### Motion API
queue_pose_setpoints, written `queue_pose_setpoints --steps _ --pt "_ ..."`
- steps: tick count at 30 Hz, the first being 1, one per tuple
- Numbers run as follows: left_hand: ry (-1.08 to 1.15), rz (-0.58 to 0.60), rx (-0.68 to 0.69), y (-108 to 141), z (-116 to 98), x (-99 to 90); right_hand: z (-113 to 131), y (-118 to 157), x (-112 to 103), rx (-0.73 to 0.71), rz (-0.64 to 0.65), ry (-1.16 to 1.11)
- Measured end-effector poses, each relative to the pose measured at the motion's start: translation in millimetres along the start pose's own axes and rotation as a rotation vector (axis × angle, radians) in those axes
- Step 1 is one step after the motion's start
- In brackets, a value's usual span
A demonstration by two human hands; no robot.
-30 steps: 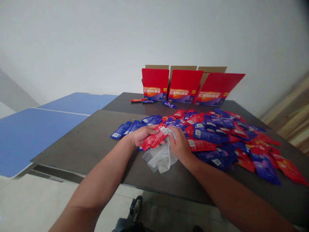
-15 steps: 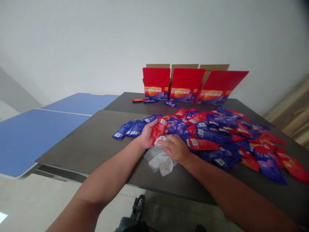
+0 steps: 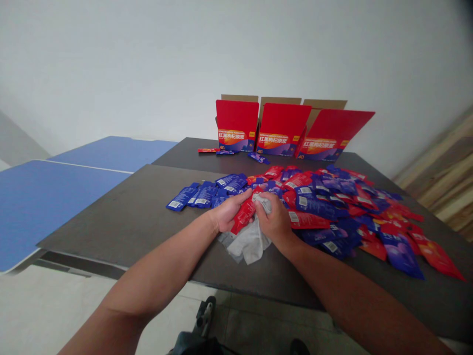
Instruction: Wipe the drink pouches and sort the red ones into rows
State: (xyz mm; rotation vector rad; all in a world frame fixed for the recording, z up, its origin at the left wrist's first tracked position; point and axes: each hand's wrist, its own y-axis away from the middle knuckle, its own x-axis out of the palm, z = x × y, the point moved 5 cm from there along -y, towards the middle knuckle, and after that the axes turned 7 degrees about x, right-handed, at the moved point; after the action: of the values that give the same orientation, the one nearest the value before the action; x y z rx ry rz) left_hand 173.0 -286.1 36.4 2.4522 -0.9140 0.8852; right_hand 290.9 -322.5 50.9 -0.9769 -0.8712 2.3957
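Observation:
A red pouch (image 3: 244, 216) is gripped in my left hand (image 3: 228, 213), its lower end tilted toward me. My right hand (image 3: 275, 217) is closed on a grey-white cloth (image 3: 252, 242) and presses a bunched part of it on the pouch's upper end. The rest of the cloth hangs down onto the dark table (image 3: 162, 217). Several blue pouches (image 3: 205, 195) lie just beyond my left hand. To the right of my right hand spreads a large mixed pile of red and blue pouches (image 3: 314, 204).
Three open red boxes (image 3: 238, 125) stand in a row at the table's back. A few pouches (image 3: 258, 158) lie in front of them. On the left is a blue table (image 3: 66, 197). Wooden boards (image 3: 439, 172) lean at the right.
My right hand has moved the bunched cloth from the pouch's lower end up to its upper end. The pouch now tilts more. The view has shifted slightly.

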Motion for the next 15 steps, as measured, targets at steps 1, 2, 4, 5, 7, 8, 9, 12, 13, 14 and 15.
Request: queue_pose_setpoints --steps 1,2,4,5,7,8,9,12,13,14,15 --pt "-0.026 0.0 -0.006 2 -1 -1.0 -1 -1 -2 0.032 -0.026 -0.01" --pt "-0.05 0.005 -0.018 3 -2 -1.5 -3 -1 -3 0.063 -0.049 -0.013" --pt "-0.076 0.029 -0.046 7 -5 -1.1 -5 -2 -5 0.119 -0.09 -0.011" --pt "-0.075 0.04 -0.051 9 -7 -0.6 -6 -2 -6 0.139 -0.111 -0.012" --pt "-0.049 0.05 -0.034 10 -11 0.3 -6 -2 -9 0.139 -0.163 -0.021" --pt "-0.029 0.047 -0.017 9 -13 0.5 -5 -1 -10 0.111 -0.183 -0.027" --pt "-0.008 0.037 0.0 8 -15 0.7 -2 1 -11 0.058 -0.19 -0.032" --pt "0.027 -0.048 0.04 2 -15 -0.4 12 8 -7 -0.228 -0.056 -0.035" --pt "0.021 -0.093 0.045 0 -13 -1.1 17 11 -3 -0.332 0.031 -0.031" --pt "0.004 -0.139 0.045 -1 -11 -1.9 22 15 0 -0.419 0.117 -0.024" --pt "-0.022 -0.184 0.048 -2 -9 -2.5 24 18 3 -0.484 0.191 -0.015"
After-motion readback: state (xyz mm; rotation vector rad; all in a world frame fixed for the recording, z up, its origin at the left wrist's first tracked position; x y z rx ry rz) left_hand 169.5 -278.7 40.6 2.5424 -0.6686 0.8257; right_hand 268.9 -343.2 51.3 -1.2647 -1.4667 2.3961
